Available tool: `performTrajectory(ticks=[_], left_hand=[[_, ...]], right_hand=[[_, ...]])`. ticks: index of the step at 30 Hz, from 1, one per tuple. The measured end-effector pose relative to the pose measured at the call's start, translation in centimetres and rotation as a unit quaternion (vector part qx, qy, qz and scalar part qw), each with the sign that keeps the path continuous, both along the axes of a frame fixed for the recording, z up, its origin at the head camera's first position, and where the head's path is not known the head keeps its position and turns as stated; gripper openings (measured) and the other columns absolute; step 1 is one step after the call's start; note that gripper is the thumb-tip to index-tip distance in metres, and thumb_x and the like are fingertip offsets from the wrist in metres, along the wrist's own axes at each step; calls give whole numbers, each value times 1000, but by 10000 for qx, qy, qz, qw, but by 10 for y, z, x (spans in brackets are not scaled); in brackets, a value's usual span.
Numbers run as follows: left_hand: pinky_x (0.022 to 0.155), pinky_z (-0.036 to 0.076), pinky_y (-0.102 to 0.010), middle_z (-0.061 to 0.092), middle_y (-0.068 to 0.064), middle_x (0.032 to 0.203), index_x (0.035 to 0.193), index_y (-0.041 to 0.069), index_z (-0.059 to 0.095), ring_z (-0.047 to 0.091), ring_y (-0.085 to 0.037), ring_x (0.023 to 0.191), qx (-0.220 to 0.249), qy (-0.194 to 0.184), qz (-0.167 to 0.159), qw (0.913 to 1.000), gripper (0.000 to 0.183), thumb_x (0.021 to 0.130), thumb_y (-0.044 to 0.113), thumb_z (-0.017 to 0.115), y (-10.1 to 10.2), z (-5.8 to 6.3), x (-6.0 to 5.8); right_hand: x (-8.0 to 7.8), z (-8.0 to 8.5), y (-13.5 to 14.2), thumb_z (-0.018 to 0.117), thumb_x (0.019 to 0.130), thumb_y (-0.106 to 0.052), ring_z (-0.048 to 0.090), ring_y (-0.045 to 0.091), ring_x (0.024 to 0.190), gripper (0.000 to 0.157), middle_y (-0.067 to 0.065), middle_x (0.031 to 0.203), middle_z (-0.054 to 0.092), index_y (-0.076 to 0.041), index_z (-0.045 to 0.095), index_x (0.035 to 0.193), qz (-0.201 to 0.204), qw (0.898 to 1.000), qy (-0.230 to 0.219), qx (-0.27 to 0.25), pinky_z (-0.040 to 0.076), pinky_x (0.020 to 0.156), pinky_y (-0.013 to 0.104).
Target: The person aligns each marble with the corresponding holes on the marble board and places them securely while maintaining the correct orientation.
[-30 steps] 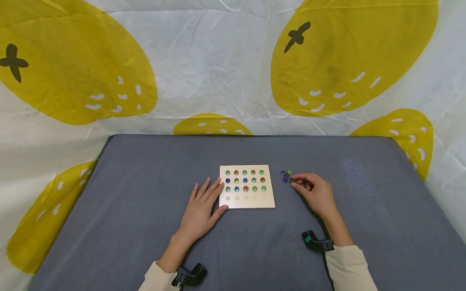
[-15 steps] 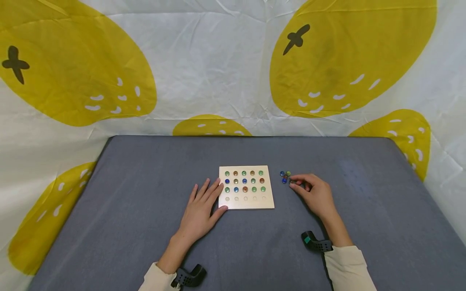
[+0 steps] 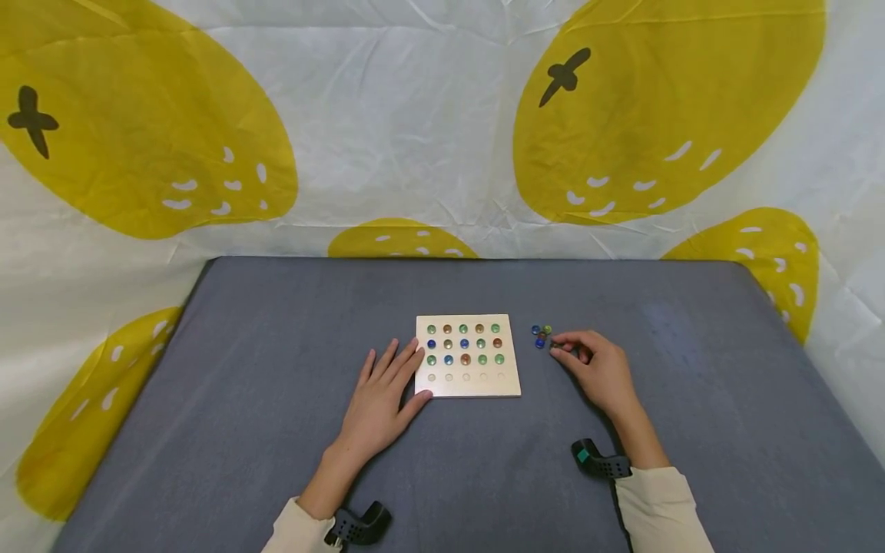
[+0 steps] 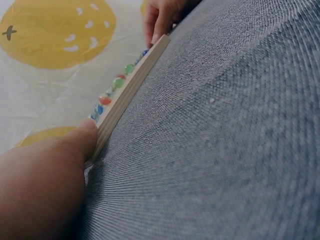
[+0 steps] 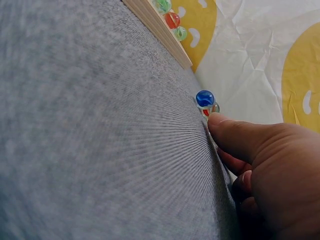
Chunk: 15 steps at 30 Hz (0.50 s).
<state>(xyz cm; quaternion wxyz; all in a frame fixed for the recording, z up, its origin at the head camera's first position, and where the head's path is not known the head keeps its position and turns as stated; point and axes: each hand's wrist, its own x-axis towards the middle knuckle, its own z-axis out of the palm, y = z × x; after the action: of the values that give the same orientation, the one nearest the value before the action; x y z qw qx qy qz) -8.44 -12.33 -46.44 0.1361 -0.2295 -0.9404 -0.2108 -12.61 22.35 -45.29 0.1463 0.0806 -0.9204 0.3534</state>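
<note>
A pale wooden board (image 3: 510, 384) lies on the table, with glass marbles in its back three rows of hollows and bare hollows along the front row. My left hand (image 3: 376, 407) rests spread against the board's left side, fingers straight, the fingertips and thumb touching its edge. To the right of the board my right hand (image 3: 603, 367) pinches a small dark marble (image 3: 555, 345) between thumb and forefinger, at table level. Close by its fingertips sits a loose cluster, including a blue marble (image 5: 205, 98). The fingers mostly hide the pinched marble.
Grey cloth (image 3: 290, 322) covers the table. Behind it hangs a white curtain (image 3: 401, 115) with large yellow fruit shapes. Black wrist devices are strapped to both forearms, the right one (image 3: 600, 461) near the sleeve.
Both hands keep their places, and the board and marbles stay put. Only the head view has shifted very slightly.
</note>
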Motion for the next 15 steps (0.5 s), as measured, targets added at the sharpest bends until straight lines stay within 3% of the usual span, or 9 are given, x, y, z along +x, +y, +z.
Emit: performTrajectory(ticks=[15], left_hand=[[112, 14, -54, 36, -3, 151, 146, 14, 43, 26, -29, 141, -76, -187, 36, 9998, 62, 93, 44, 59, 1, 1, -1]], right_hand=[[3, 8, -2, 73, 87, -18, 46, 13, 64, 15, 1, 79, 59, -8, 71, 99, -125, 9996, -200, -177, 34, 55, 22]])
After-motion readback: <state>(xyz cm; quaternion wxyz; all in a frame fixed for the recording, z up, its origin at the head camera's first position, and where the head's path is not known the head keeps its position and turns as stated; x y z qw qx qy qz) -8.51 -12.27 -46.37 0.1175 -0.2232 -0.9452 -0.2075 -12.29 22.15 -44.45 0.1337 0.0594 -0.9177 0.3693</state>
